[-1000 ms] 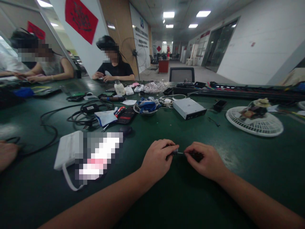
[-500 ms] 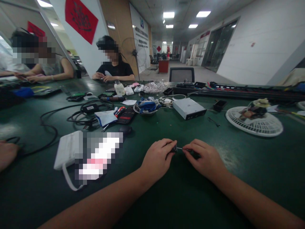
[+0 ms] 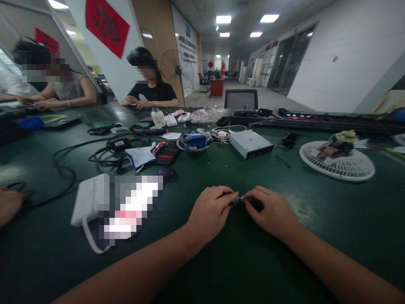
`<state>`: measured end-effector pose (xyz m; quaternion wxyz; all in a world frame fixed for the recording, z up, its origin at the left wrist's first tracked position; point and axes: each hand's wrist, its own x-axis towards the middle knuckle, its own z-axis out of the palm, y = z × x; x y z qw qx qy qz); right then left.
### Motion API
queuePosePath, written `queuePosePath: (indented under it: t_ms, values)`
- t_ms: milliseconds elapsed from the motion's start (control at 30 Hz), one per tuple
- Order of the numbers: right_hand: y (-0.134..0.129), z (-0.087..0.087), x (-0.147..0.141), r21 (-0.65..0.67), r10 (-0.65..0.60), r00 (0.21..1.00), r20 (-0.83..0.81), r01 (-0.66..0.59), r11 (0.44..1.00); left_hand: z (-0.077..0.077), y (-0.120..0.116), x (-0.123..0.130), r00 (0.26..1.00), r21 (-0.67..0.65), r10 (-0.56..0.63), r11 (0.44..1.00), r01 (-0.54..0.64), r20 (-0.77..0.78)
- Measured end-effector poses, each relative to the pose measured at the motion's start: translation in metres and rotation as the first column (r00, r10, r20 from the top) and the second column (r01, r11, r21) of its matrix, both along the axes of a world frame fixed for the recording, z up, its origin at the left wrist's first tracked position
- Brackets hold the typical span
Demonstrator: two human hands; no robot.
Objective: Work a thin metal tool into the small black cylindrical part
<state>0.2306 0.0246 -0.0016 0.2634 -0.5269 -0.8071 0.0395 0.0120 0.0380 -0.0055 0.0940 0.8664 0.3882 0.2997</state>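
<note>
Close together above the green table [image 3: 202, 261], my two hands meet at small dark pieces. My left hand [image 3: 212, 207] is closed, its thumb and fingers pinching a small dark part [image 3: 235, 202] that is mostly covered. My right hand [image 3: 274, 211] is closed on a dark piece [image 3: 257, 204], part of which shows under the fingers. A short, light metal-looking bit [image 3: 242, 198] spans the narrow gap between the fingertips. Fingers hide what kind of things both pieces are.
Left of my hands lie a white box [image 3: 91, 198] with a strap and a blurred-out bright phone-like device [image 3: 136, 207]. Farther back are a grey optical drive [image 3: 249, 143], a white fan grille [image 3: 337, 162], a bowl of gloves [image 3: 194, 141] and cables [image 3: 117, 145]. Another person's hand [image 3: 10, 204] rests far left.
My left fingertips have moved slightly right, narrowing the gap between the hands. Less of the thin metal bit shows, and more of the dark piece under my right fingers shows.
</note>
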Motion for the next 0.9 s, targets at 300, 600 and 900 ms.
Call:
queuePosePath:
  t_ms: [300,600,900]
  values:
    - [0.0033,-0.0037,0.0004,-0.032,-0.12,0.988,0.094,0.124,0.992,0.0035,0.0008,0.0001,0.987,-0.077,0.136,0.989,-0.13,0.08]
    - [0.0065,-0.0033,0.0055,-0.121,-0.086,0.986,-0.145,0.069,0.99,0.0028,0.0016,-0.0005,0.989,-0.102,0.129,0.987,-0.123,0.064]
    - [0.0022,-0.0006,0.0069,-0.054,0.099,0.95,-0.297,-0.12,0.991,0.0027,0.0014,0.0003,0.998,-0.131,0.038,0.991,-0.033,0.043]
